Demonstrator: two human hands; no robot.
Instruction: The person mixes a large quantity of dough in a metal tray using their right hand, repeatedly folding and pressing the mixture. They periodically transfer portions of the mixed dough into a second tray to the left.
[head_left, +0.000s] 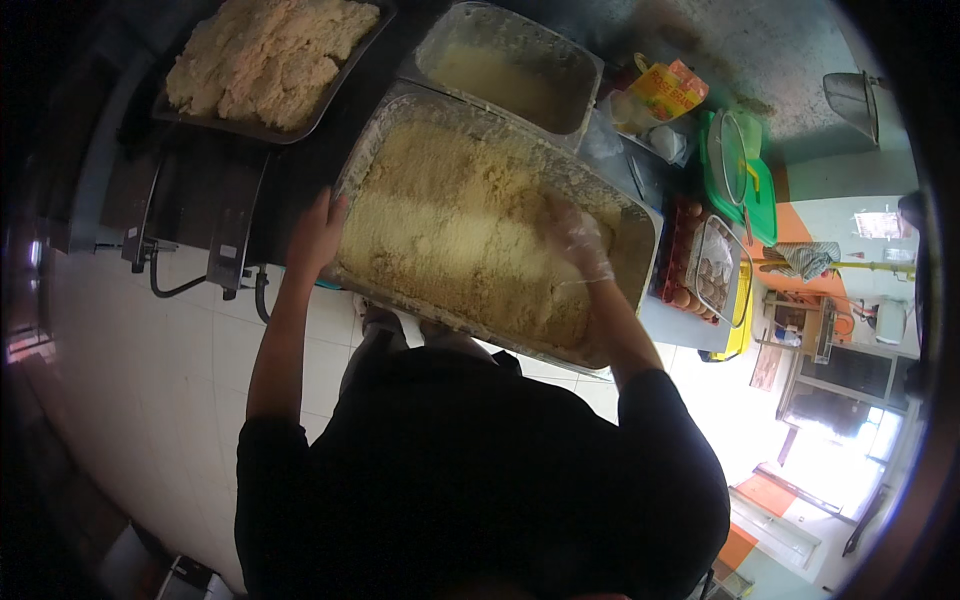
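A large deep metal pan (646, 247) lies aslant before me, filled with pale yellow breading crumbs (450, 225). At the pan's left rim is my left hand (315, 234), bare, its fingers on the edge. My right hand (576, 234) wears a thin clear plastic glove and reaches into the crumbs on the right side. Its fingertips are blurred and partly lost against the crumbs, so whether they hold any is unclear. Beyond the far rim stands a smaller metal pan (589, 90) with cloudy, pale contents.
A tray (311, 131) heaped with breaded pieces (262, 64) sits at upper left. On the right are a yellow-orange food packet (664, 91), a green lid or tray (763, 214), a mesh strainer (727, 157), eggs (681, 298) in a carton and a wire-framed basket (739, 319).
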